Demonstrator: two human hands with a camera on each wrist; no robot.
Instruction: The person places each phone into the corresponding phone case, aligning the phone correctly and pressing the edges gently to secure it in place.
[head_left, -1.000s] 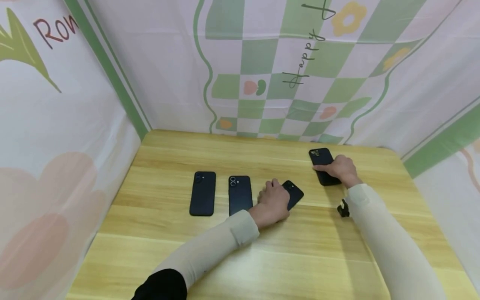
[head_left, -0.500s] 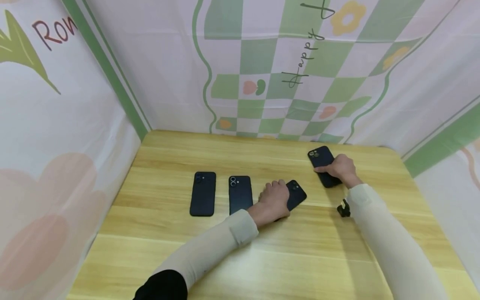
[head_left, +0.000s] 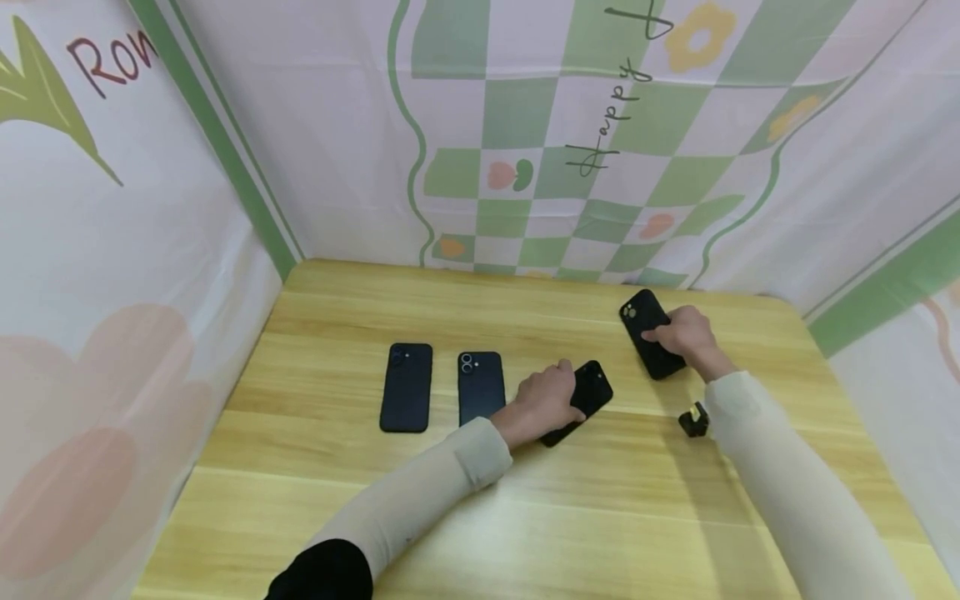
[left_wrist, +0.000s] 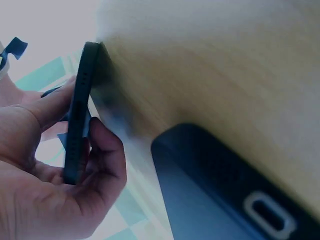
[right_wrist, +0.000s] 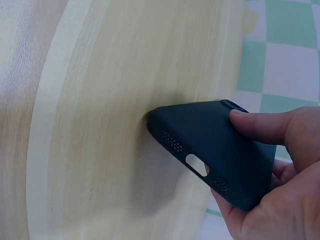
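My left hand (head_left: 546,398) grips a black phone case (head_left: 597,388) that lies slanted, its camera end toward the upper right. In the left wrist view this case (left_wrist: 77,120) appears edge-on, standing between thumb and curled fingers. Farther back on the right, my right hand (head_left: 688,335) holds another black phone case (head_left: 654,357). The right wrist view shows the thumb on its back and fingers beneath. Light comes through the port opening of that case (right_wrist: 215,135), and its lower corner is near the tabletop.
Two more dark phone cases lie to the left: one farthest out (head_left: 406,389), one with shiny camera rings (head_left: 482,387) beside my left hand. A small black camera (head_left: 693,419) sits at my right wrist. Patterned cloth (head_left: 555,125) hangs behind the wooden table (head_left: 337,308).
The right-hand case has turned and tilted, and the thumb has moved further onto its back. My left hand's grip has shifted, showing the lower end of its case.
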